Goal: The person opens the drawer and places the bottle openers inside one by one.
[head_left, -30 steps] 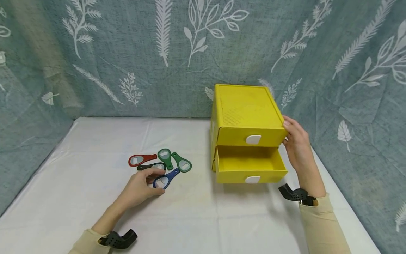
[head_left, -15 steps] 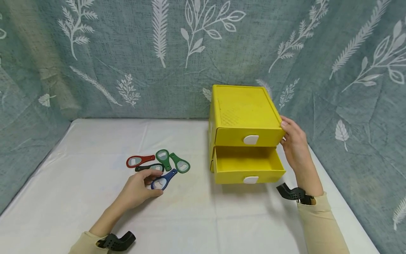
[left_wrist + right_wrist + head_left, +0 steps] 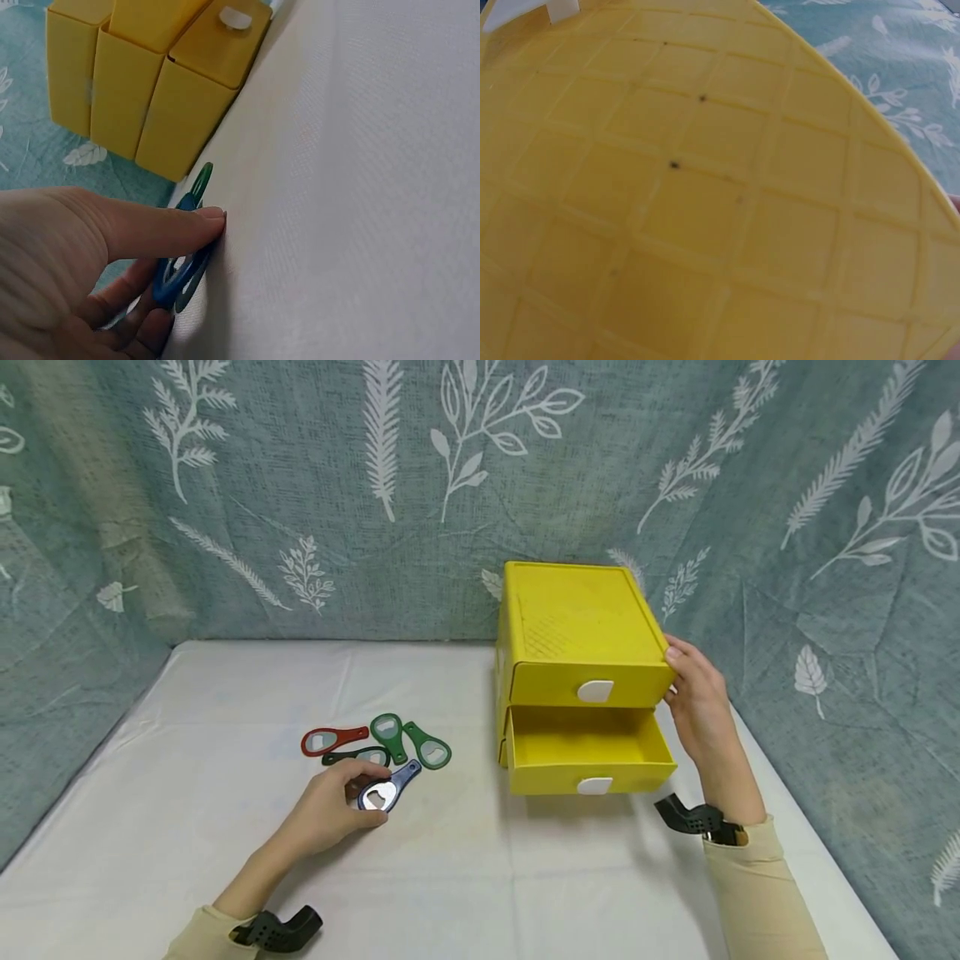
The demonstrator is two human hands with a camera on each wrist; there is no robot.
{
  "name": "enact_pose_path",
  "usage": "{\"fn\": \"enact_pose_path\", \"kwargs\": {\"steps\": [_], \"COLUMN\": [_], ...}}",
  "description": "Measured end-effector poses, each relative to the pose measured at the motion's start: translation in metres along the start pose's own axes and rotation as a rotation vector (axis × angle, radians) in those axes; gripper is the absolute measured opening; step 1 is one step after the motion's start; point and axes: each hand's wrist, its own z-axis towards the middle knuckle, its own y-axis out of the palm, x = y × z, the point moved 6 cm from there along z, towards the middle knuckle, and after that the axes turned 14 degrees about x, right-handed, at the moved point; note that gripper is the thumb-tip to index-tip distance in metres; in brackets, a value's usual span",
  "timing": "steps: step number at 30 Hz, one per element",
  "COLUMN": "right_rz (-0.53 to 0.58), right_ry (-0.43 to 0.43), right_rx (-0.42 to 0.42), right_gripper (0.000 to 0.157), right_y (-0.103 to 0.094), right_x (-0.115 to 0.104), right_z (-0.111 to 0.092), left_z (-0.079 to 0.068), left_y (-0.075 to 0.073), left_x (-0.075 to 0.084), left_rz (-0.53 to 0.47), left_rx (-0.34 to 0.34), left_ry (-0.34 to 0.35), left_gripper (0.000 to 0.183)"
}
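Note:
In the head view my left hand [image 3: 330,806] pinches a blue bottle opener [image 3: 406,774] by its round end, thumb at the near side and fingers at the far side. The left wrist view shows the thumb lying across the blue opener [image 3: 171,289], which is tilted on edge. My right hand [image 3: 701,710] rests against the right side of a yellow drawer unit [image 3: 581,610], fingertips at its upper front corner. The lower drawer [image 3: 547,779] is pulled out, with nothing inside; the upper one [image 3: 547,683] is closed. Yellow gridded plastic [image 3: 705,210] fills the right wrist view.
Beside the left hand lie a red bottle opener [image 3: 352,732], a black one [image 3: 333,758] partly behind the fingers, and two green ones, the nearer to the unit being a green opener [image 3: 422,739]. A white cloth [image 3: 435,877] covers the table; a patterned curtain [image 3: 337,485] hangs behind.
The blue opener has tilted slightly in the left hand, and its metal plate now catches the light. The right hand and the drawers stay put; the head view shifts a little.

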Motion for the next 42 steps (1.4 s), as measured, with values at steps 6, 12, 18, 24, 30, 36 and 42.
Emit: {"fn": "enact_pose_path", "kwargs": {"steps": [6, 12, 18, 24, 30, 36, 42], "right_rz": [0.002, 0.003, 0.000, -0.005, 0.008, 0.008, 0.006], "right_ry": [0.004, 0.003, -0.010, 0.000, -0.007, -0.010, -0.012], "right_rx": [-0.010, -0.009, -0.002, 0.011, 0.029, 0.016, 0.012], "right_gripper": [0.040, 0.040, 0.040, 0.041, 0.041, 0.040, 0.039], "right_y": [-0.0002, -0.0004, -0.0005, 0.0003, -0.0015, -0.0012, -0.0008], "right_x": [0.0008, 0.0013, 0.0012, 0.0019, 0.0006, 0.0014, 0.0019], "right_z": [-0.0009, -0.0012, -0.0004, -0.0001, 0.0006, 0.0001, -0.0001], "left_z": [-0.0016, -0.0025, -0.0025, 0.0008, 0.0044, 0.0031, 0.0008], "left_y": [-0.0005, -0.0007, -0.0006, -0.0039, -0.0052, -0.0041, -0.0073], "left_x": [0.0002, -0.0017, -0.0042, -0.0044, 0.0001, 0.0017, 0.0019], "left_rz": [-0.029, -0.026, -0.022, -0.025, -0.041, -0.077, -0.095], "left_rx": [0.003, -0.013, -0.009, 0.004, 0.024, 0.034, 0.048], "left_ry": [-0.001, -0.021, -0.021, 0.003, 0.050, 0.052, 0.017], "left_gripper": [0.051, 0.052, 0.053, 0.053, 0.051, 0.051, 0.053]}}
